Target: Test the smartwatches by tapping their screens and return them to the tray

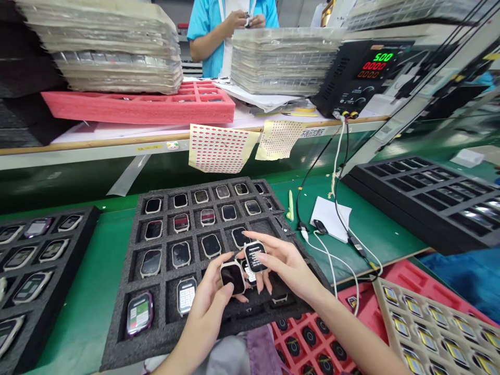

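Observation:
My left hand (213,291) grips a square smartwatch body (233,278) with a dark screen, thumb on its lower edge. In my right hand (287,260) is another watch body (255,257), showing white text on black, its thumb resting on the glass. A third watch body with a white lit screen (249,273) sits partly hidden between the two; which hand bears it is unclear. Both hands are over a dark grey foam tray (164,279) holding rows of strapless watches. At its front left, one lit watch (139,313) has a purple frame.
More watch-filled foam trays stand at left (84,250) and right (422,208). A power supply (363,78), stacked clear trays (281,62) and a red foam tray (144,109) occupy the shelf. Cables (328,250) hang at right. A co-worker in blue (211,31) stands behind.

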The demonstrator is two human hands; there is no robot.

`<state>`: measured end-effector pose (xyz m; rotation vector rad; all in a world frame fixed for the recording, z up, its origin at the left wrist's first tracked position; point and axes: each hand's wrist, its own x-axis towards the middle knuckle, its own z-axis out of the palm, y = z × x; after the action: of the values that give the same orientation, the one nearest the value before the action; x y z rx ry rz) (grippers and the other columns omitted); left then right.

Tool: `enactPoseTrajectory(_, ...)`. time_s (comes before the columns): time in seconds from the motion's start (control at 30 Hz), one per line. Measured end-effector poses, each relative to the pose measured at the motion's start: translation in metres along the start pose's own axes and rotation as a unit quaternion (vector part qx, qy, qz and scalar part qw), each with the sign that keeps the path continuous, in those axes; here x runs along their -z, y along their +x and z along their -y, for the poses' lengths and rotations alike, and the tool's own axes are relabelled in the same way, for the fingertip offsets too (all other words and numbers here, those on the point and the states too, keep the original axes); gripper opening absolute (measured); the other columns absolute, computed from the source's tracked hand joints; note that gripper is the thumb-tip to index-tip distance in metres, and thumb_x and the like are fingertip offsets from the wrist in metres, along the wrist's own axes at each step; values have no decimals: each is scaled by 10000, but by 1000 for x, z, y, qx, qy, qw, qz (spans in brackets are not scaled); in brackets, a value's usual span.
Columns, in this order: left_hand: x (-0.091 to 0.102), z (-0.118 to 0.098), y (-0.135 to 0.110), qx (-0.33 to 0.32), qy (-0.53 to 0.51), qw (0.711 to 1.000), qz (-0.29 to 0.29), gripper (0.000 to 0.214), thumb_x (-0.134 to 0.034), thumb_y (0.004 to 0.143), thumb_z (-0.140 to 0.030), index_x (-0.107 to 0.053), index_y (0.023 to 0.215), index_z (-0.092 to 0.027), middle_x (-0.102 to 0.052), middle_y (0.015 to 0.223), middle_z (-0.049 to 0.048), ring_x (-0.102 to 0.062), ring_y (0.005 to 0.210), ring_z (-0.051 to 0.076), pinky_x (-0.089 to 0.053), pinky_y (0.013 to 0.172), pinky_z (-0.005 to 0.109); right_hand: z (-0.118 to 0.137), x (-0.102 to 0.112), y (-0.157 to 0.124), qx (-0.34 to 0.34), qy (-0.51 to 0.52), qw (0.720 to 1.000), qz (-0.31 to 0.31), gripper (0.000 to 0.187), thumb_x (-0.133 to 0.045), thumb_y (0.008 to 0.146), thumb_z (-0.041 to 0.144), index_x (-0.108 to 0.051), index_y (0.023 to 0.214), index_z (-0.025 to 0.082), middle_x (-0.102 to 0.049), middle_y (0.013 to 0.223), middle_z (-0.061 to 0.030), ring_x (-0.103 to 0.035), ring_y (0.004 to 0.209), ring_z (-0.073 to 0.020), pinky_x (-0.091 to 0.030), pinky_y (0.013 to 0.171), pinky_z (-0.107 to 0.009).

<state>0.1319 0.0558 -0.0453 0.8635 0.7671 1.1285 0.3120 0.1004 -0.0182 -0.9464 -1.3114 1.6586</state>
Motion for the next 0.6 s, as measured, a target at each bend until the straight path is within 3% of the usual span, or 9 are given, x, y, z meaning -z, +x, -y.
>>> enactPoseTrajectory(0.1, 0, -1, 0, 3, 12, 1000, 10, 372, -496, 889, -250, -447, 1254, -200, -602, 1175, 107, -610, 904, 216, -546, 724, 319, 1, -3, -2, 3, -27, 1000, -3, 448, -597, 886, 232, -455, 1309, 192, -644, 1036, -91, -629, 489, -85, -495, 395, -156)
enactPoseTrajectory(0.23, -4, 0, -1, 2, 30, 1000, 0, 472, -571, 844, -229, -402, 1284, -215, -582, 1201, 109, -607, 980, 223, -528, 769, 302, 8, 1, -4, -5, -57, 998, 37, 703, -688, 803, 190, -310, 1395, 223, -612, 1078, -79, -670, 676, -147, -566, 527, -239)
enactPoseTrajectory(0.33, -7, 3, -3, 8, 68, 997, -33, 618, -633, 785, -200, -345, 1331, -221, -629, 1067, 76, -620, 943, 201, -496, 854, 315, 18, 19, 2, 7, -204, 979, 27, 644, -689, 805, 247, -369, 1361, 193, -641, 931, -55, -657, 691, -176, -563, 580, -295)
enactPoseTrajectory(0.37, -7, 4, -3, 12, 84, 996, -41, 650, -637, 780, -198, -325, 1350, -222, -632, 1056, 71, -620, 944, 200, -480, 892, 334, 22, 27, 5, 25, -286, 958, 13, 584, -695, 798, 273, -435, 1314, 185, -638, 907, -53, -645, 698, -182, -557, 611, -314)
enactPoseTrajectory(0.47, -4, 8, -4, 12, 136, 989, -53, 666, -605, 815, -231, -278, 1394, -221, -599, 1156, 99, -591, 1046, 232, -416, 989, 403, 29, 54, 16, 92, -500, 861, -5, 433, -697, 783, 336, -577, 1168, 178, -595, 997, -80, -600, 887, -237, -506, 802, -386)
enactPoseTrajectory(0.53, -1, 8, -4, 5, 180, 982, -53, 647, -592, 833, -256, -285, 1402, -231, -514, 1303, 120, -513, 1179, 271, -367, 1036, 438, 32, 68, 20, 108, -568, 815, 20, 440, -668, 803, 368, -581, 1186, 170, -548, 1101, -106, -546, 1021, -270, -448, 900, -420)
enactPoseTrajectory(0.6, 2, 8, -4, -6, 220, 974, -58, 614, -600, 831, -269, -333, 1384, -246, -451, 1375, 113, -460, 1233, 296, -360, 1040, 450, 35, 75, 22, 115, -604, 788, 39, 505, -640, 829, 394, -536, 1263, 157, -523, 1158, -127, -511, 1078, -284, -410, 940, -441)
